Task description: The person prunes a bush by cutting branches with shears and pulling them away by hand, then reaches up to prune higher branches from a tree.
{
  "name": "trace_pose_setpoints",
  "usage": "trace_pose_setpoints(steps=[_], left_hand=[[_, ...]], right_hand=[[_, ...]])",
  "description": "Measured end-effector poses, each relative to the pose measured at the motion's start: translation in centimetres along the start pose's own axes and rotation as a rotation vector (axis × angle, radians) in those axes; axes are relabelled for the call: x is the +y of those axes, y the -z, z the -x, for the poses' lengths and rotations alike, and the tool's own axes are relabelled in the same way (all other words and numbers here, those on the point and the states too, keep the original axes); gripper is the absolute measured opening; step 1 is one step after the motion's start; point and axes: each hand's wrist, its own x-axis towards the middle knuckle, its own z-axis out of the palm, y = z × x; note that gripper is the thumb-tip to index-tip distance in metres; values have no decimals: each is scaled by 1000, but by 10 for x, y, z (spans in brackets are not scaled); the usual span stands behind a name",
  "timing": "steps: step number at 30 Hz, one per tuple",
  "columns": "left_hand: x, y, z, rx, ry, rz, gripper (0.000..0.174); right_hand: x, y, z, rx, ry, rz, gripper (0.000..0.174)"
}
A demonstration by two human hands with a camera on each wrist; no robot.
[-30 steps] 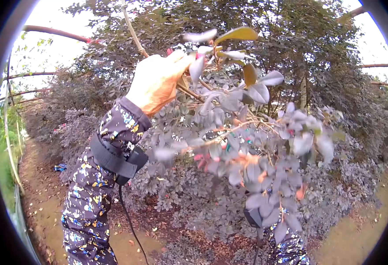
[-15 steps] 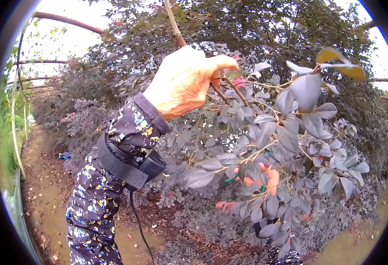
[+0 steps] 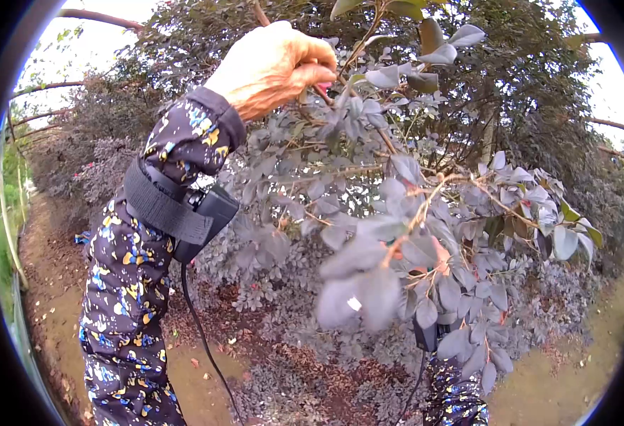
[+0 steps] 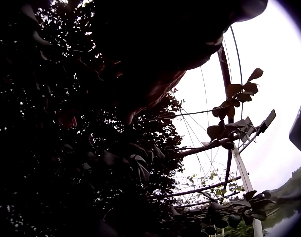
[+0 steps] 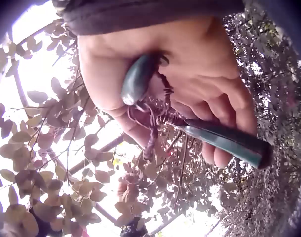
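Up in the head view, my left hand (image 3: 276,67) grips a thin branch (image 3: 260,13) of a shrub with dark purple-grey leaves. Its thumb and forefinger meet beside a stem. In the left wrist view that hand (image 4: 163,86) is mostly a dark shape against the foliage. Lower right, leaves largely hide my right hand (image 3: 440,257). The right wrist view shows this hand (image 5: 200,59) palm side, holding green-handled pruning shears (image 5: 229,143). One handle lies against the palm near the thumb, the other along the fingers. Dark twisted wire sits between the handles; leaves surround the tool.
Leafy twigs (image 3: 425,206) hang close in front of me. Denser shrubs (image 3: 539,92) stand behind. Reddish-brown poles (image 3: 99,18) cross overhead. A dirt path (image 3: 49,284) runs along the left. A cord (image 3: 202,334) trails from the left wrist camera (image 3: 209,220).
Over the last half second, my left hand shifts left and up in the head view, and its thumb closes toward the forefinger. Leafy twigs swing in front of my right hand.
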Motion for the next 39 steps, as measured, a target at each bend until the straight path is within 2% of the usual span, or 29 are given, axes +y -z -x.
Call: trace_pose_setpoints(steps=[1, 2, 4, 5, 6, 7, 8, 9, 10, 12, 13, 17, 19, 22, 24, 26, 30, 34, 36, 39], left_hand=[[-6, -8, 0, 94, -46, 22, 19], [-5, -10, -1, 42, 0, 90, 26], [-9, -24, -8, 236, -129, -155, 43], [-6, -26, -8, 232, -107, -235, 59], [-15, -37, -10, 293, -131, -187, 60], [-19, -43, -11, 248, -107, -257, 55], [-20, -45, -12, 206, -85, -326, 51], [-21, -41, -11, 224, -107, -308, 39], [-28, -47, -8, 232, -102, -301, 39], [-42, -57, -11, 264, -225, -315, 30], [-47, -63, -14, 245, -175, -305, 23], [-75, -77, -21, 240, -212, -276, 20], [-77, -77, -12, 201, -168, -190, 18], [-88, -78, 9, 202, -158, -161, 17], [-92, -77, 24, 91, -123, -176, 22], [-102, -77, 37, 158, -117, -57, 26], [-120, -77, 62, 257, -141, -63, 37], [-134, -79, 64, 259, -173, -138, 33], [-138, -88, 53, 361, -233, -279, 35], [-120, -86, 32, 428, -281, -291, 35]], right_hand=[[-1, 4, 4, 13, 6, 30, 70], [-4, 11, 9, 30, 15, 66, 70], [-13, 26, 22, 41, 51, 159, 70], [-22, 29, 29, 57, 75, 216, 71], [-28, 38, 32, 52, 87, 267, 71], [-37, 15, 29, 156, 58, 268, 73], [-38, 15, 31, 95, 189, 224, 68], [-43, 9, 33, 114, 224, 189, 66], [-41, 10, 32, 135, 259, 154, 64], [-37, 12, 30, 151, 272, 148, 64], [-37, 9, 30, 160, 237, 186, 64], [-32, -2, 26, 155, 92, 237, 65], [-25, -18, 23, 164, 21, 277, 64], [-10, -33, 11, 129, -77, 383, 60], [-1, -47, 4, 91, -112, 374, 55], [3, -64, -3, 121, -133, 416, 56], [17, -73, -12, 73, -153, 428, 54], [29, -73, -15, 142, -189, 435, 55], [33, -70, -19, 177, -215, 453, 54], [37, -68, -25, 319, -215, 395, 45]])
